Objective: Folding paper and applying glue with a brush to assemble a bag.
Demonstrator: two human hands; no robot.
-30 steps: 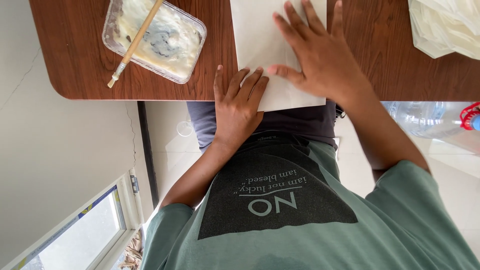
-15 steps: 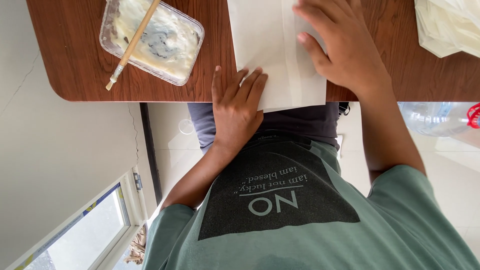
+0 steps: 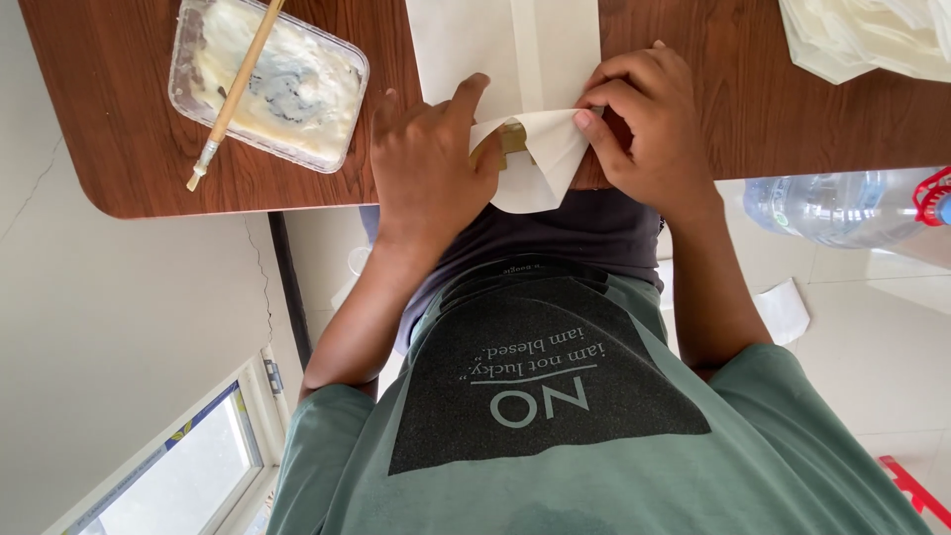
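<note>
At the table (image 3: 129, 149) edge nearest the body, both hands work the near end of a white paper sheet (image 3: 505, 50). The left hand (image 3: 426, 163) lies fingers-down, pressing the lifted corner. The right hand (image 3: 649, 129) pinches the flap (image 3: 540, 159) between thumb and forefinger. The step looks like folding that end into a point. Next likely calls for flattening the crease while the left hand pins the sheet. Beyond the left hand sits a tub (image 3: 297, 89) of pale paste with a brush (image 3: 233, 99) across it.
</note>
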